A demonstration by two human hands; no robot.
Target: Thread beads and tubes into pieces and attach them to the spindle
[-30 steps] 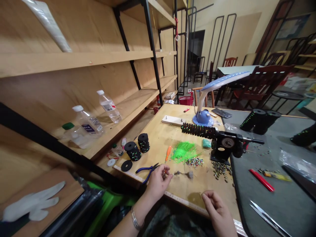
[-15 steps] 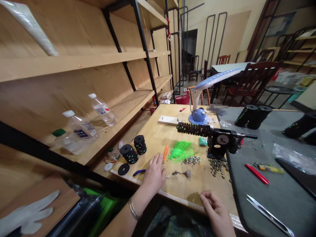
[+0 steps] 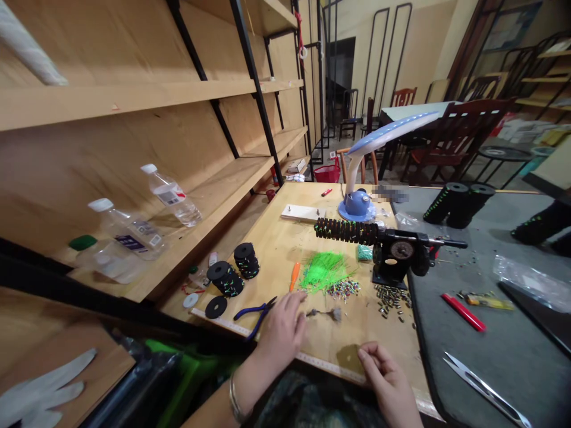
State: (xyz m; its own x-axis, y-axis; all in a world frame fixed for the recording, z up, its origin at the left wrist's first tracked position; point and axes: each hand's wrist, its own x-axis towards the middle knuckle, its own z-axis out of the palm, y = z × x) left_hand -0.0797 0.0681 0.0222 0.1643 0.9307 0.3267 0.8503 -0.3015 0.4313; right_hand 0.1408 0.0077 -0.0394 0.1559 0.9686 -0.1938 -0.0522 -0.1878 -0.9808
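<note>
My left hand (image 3: 282, 326) reaches over the table with its fingers stretched out and nothing visible in them. Its edge is beside blue-handled pliers (image 3: 254, 312), whose tips lie close to the wrist side. Just right of its fingertips lies a small grey feathery tuft on a thin stem (image 3: 331, 313). Near the front edge, my right hand (image 3: 387, 380) is closed in a pinch of thumb and forefinger; whatever is between them is too small to make out. Beyond my left hand lie an orange-handled tool (image 3: 295, 276) and a bundle of bright green fibres (image 3: 325, 270).
Colourful beads (image 3: 344, 289) and small metal tubes (image 3: 391, 300) lie loose. Behind them stands a black hand-cranked device (image 3: 397, 252) with dark foam discs, and a blue lamp (image 3: 357, 205). Black spools (image 3: 225, 278) are left. Scissors-like tweezers (image 3: 484, 386) and a red stick (image 3: 463, 312) rest on the grey mat.
My left hand has moved right and slightly nearer, uncovering more of the pliers. My right hand keeps its pinch almost in place. The view has shifted a little.
</note>
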